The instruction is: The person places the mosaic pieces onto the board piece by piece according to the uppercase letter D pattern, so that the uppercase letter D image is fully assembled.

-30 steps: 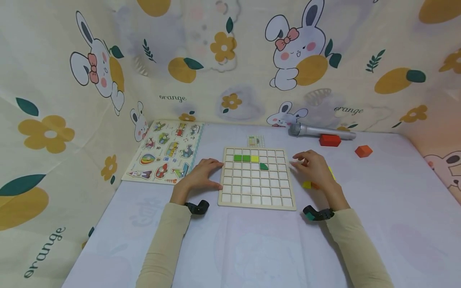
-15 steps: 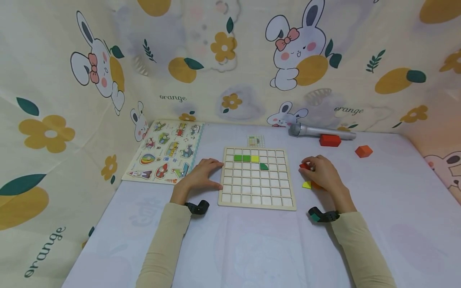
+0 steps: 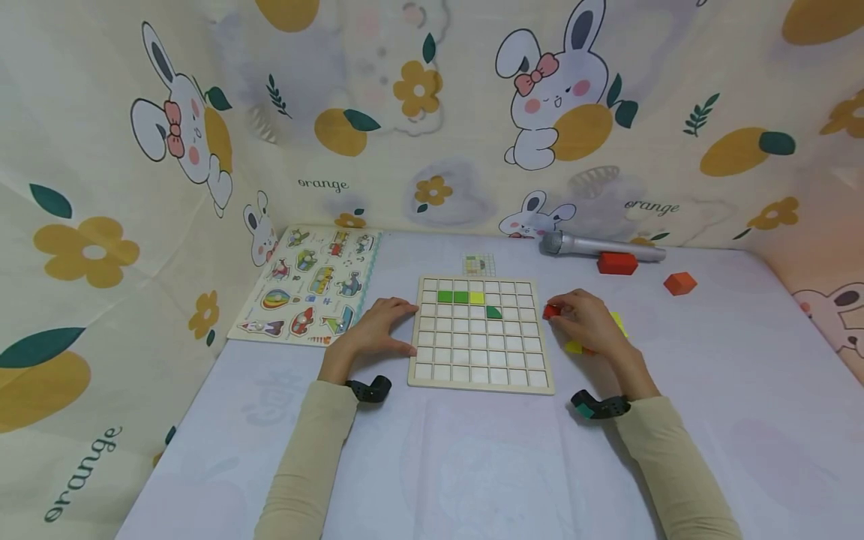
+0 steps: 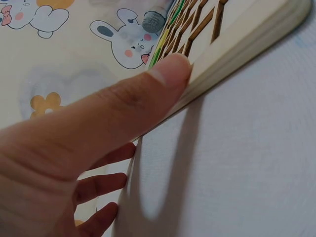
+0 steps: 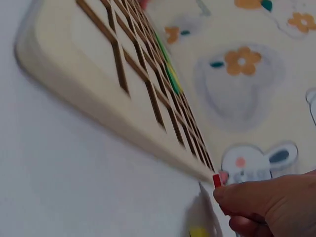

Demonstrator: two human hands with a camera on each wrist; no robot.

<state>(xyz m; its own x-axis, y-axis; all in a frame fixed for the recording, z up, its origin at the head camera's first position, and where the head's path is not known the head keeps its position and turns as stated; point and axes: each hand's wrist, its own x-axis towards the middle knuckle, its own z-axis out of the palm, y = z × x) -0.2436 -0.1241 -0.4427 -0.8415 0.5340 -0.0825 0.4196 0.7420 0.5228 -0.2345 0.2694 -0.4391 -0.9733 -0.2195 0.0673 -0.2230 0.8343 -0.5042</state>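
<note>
A wooden grid board (image 3: 462, 356) lies at the middle of the table. It carries two green square tiles (image 3: 453, 297), a yellow tile (image 3: 477, 298) and a green piece with a rounded corner (image 3: 494, 312). My left hand (image 3: 373, 330) touches the board's left edge with thumb and fingertips, the fingers spread and extended. Just off the right edge, my right hand (image 3: 594, 322) pinches a small red tile (image 3: 551, 311) between thumb and fingers. In the right wrist view only a sliver of that red tile (image 5: 217, 181) shows. Yellow pieces (image 3: 573, 347) lie partly hidden under the right hand.
A small patterned card (image 3: 478, 265) lies behind the board. At the back right are a silver microphone (image 3: 604, 247), a red block (image 3: 617, 263) and an orange-red block (image 3: 680, 283). A picture puzzle board (image 3: 310, 281) lies at the left, close to the left hand.
The right hand drew back to the right from the board's edge, a red tile then showing in its fingers. It has since moved left toward the board with it. The left hand stayed still.
</note>
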